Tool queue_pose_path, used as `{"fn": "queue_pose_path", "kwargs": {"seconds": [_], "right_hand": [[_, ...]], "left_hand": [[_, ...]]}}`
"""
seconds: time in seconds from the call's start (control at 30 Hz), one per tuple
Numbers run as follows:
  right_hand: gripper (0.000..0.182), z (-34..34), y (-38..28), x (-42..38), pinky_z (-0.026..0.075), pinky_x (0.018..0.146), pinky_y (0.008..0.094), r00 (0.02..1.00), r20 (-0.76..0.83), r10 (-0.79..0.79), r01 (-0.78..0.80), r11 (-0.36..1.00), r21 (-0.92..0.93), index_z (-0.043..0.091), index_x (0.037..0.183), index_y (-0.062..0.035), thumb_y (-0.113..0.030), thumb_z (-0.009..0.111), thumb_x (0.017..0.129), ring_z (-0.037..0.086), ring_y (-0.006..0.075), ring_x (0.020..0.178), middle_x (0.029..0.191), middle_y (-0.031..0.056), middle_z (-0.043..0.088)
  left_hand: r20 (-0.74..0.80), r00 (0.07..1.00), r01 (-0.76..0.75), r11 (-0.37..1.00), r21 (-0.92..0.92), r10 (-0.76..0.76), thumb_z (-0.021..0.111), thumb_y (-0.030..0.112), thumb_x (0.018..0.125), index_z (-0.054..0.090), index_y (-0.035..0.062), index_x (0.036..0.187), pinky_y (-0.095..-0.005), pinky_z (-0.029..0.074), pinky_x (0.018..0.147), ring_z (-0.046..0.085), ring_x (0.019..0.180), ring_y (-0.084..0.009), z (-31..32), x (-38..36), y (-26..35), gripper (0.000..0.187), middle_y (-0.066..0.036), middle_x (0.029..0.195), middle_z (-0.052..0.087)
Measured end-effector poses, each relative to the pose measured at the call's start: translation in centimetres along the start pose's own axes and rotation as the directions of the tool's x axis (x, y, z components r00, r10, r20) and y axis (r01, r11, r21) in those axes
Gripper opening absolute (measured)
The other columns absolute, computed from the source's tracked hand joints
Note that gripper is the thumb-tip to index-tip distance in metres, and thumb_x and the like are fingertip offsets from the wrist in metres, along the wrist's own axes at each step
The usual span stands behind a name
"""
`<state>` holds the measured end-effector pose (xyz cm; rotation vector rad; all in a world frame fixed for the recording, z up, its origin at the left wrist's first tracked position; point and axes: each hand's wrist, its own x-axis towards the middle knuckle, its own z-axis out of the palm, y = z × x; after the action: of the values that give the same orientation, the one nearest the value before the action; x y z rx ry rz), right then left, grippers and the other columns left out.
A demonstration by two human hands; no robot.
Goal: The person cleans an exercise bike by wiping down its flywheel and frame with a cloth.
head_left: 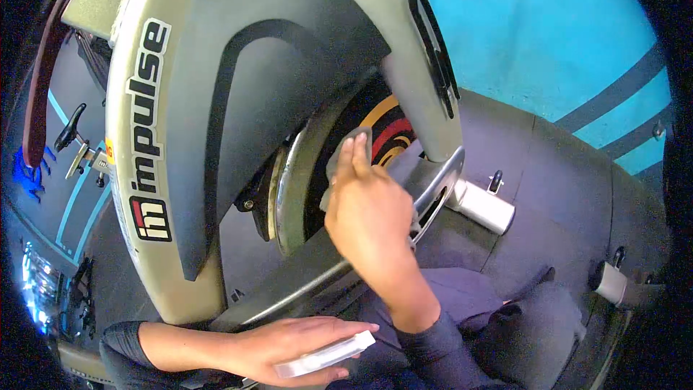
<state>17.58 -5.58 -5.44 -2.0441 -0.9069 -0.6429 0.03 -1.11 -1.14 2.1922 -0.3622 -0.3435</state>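
Observation:
My right hand presses a grey cloth against the flywheel of an exercise bike, with two fingers stretched out over it. The wheel's face is black with orange and red rings, partly hidden by the hand. Low in the view, my left hand is closed round a small clear bottle with a white end, which lies tilted. The left forearm passes close by the bike's lower frame bar. Above the wheel is the dark grey cover of the bike.
A silver post marked "impulse" rises at the left. The bike's white foot stands on dark floor tiles to the right. Behind is a blue surface with grey stripes. My bent leg is at the lower right. Another bike's saddle shows far left.

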Motion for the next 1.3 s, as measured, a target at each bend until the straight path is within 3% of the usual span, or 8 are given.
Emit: {"fn": "queue_pose_path", "kwargs": {"seconds": [0.37,0.47,0.7,0.77,0.87,1.1,1.17,1.3], "right_hand": [[0.047,2.1,3.2,2.0,0.056,0.074,0.0364,0.989,0.035,0.142,-0.132,0.968,-0.212,0.052,0.13,0.0023,-0.02,0.05,0.089,0.068,0.0279,0.086,0.133,0.018,0.054],[0.049,1.0,0.9,-0.3,0.056,0.07,0.0364,0.998,-0.043,-0.052,0.044,0.981,-0.187,0.054,0.126,0.0052,-0.02,0.058,0.083,0.067,0.0268,0.084,0.128,0.0231,0.056],[0.049,0.7,-0.3,-0.5,0.055,0.068,0.035,0.998,-0.047,-0.044,0.043,0.998,-0.038,0.057,0.122,0.0073,-0.014,0.062,0.078,0.066,0.0279,0.082,0.124,0.025,0.058],[0.047,1.0,0.3,0.4,0.056,0.062,0.0308,1.0,-0.027,-0.011,0.008,0.992,-0.126,0.055,0.124,0.0064,-0.011,0.053,0.08,0.065,0.0206,0.088,0.129,0.0213,0.056],[0.05,2.2,2.4,2.4,0.055,0.071,0.0367,0.982,-0.187,0.011,-0.034,0.993,-0.116,0.052,0.126,0.0079,-0.011,0.056,0.079,0.066,0.0288,0.084,0.127,0.0252,0.056],[0.054,2.6,3.7,3.2,0.055,0.075,0.038,0.979,-0.204,0.016,-0.06,0.976,-0.211,0.048,0.13,0.0073,-0.012,0.054,0.081,0.066,0.0302,0.089,0.132,0.0193,0.054],[0.052,1.2,1.9,1.6,0.056,0.072,0.0364,0.999,-0.041,0.029,-0.039,0.963,-0.268,0.049,0.13,0.0074,-0.013,0.053,0.081,0.066,0.028,0.091,0.134,0.0209,0.052],[0.053,0.1,-0.6,-1.1,0.055,0.064,0.0326,0.993,0.002,-0.115,0.113,0.97,-0.216,0.05,0.129,0.0084,-0.011,0.053,0.079,0.065,0.0238,0.08,0.135,0.0269,0.049]], "left_hand": [[0.02,1.0,0.01,1.0,-0.008,-0.01,0.068,0.01,0.085,0.033,0.0062,0.145,-0.034,0.046,0.096,0.059,0.11,-0.0233,0.4,0.1,-0.2,0.07,-0.007,0.118,0.06],[0.018,1.0,0.0,1.0,0.003,0.0,0.068,0.01,0.086,0.033,0.006,0.145,-0.0341,0.046,0.096,0.059,0.11,-0.023,0.3,0.1,0.0,0.069,-0.007,0.117,0.06],[0.028,0.998,0.056,0.998,-0.006,-0.056,0.069,0.01,0.085,0.033,0.0052,0.145,-0.0344,0.047,0.094,0.06,0.108,-0.0238,-0.3,0.0,0.1,0.069,-0.008,0.116,0.061],[0.02,0.999,0.039,0.999,-0.015,-0.038,0.069,0.01,0.085,0.033,0.0051,0.145,-0.0345,0.047,0.094,0.06,0.108,-0.024,-0.2,0.0,0.0,0.069,-0.008,0.116,0.061],[0.028,0.998,0.06,0.998,-0.009,-0.06,0.069,0.01,0.085,0.033,0.0049,0.145,-0.0346,0.047,0.094,0.06,0.108,-0.0238,-0.3,-0.1,0.2,0.069,-0.008,0.117,0.061],[0.045,0.998,0.05,0.998,-0.035,-0.048,0.069,0.011,0.086,0.033,0.0061,0.145,-0.035,0.046,0.095,0.058,0.11,-0.0233,0.1,0.0,0.1,0.069,-0.008,0.118,0.06],[0.051,0.998,0.045,0.999,-0.027,-0.043,0.069,0.011,0.086,0.033,0.0063,0.145,-0.035,0.046,0.095,0.058,0.11,-0.023,0.0,0.1,0.0,0.069,-0.007,0.118,0.06],[0.041,0.997,0.072,0.997,-0.002,-0.072,0.069,0.011,0.086,0.034,0.0059,0.144,-0.0349,0.046,0.095,0.059,0.11,-0.0227,-0.1,0.0,0.3,0.068,-0.008,0.118,0.06]]}}
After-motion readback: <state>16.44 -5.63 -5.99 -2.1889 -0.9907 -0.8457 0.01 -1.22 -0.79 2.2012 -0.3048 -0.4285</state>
